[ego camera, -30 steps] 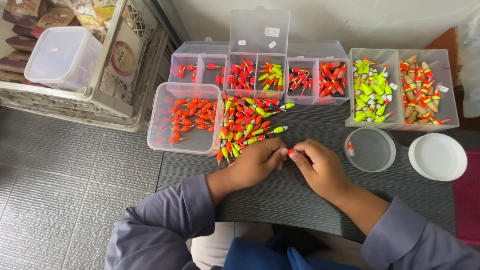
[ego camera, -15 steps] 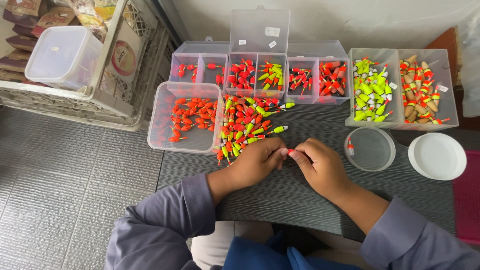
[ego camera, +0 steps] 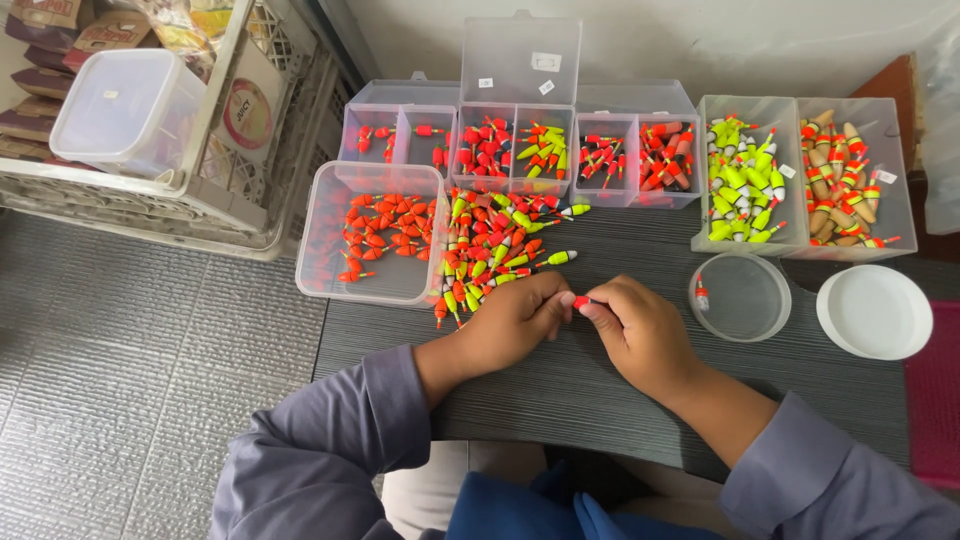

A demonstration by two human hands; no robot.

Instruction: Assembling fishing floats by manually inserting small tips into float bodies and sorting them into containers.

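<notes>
My left hand and my right hand meet over the dark table, both pinching one small red fishing float between their fingertips. Just left of my hands lies a loose pile of red, orange and yellow-green floats. A clear rectangular tub left of the pile holds several orange floats.
Clear compartment boxes with sorted floats line the table's far edge, with two larger bins of yellow-green and tan floats at right. A round clear dish holds one float, beside a white lid. A white crate stands on the floor at left.
</notes>
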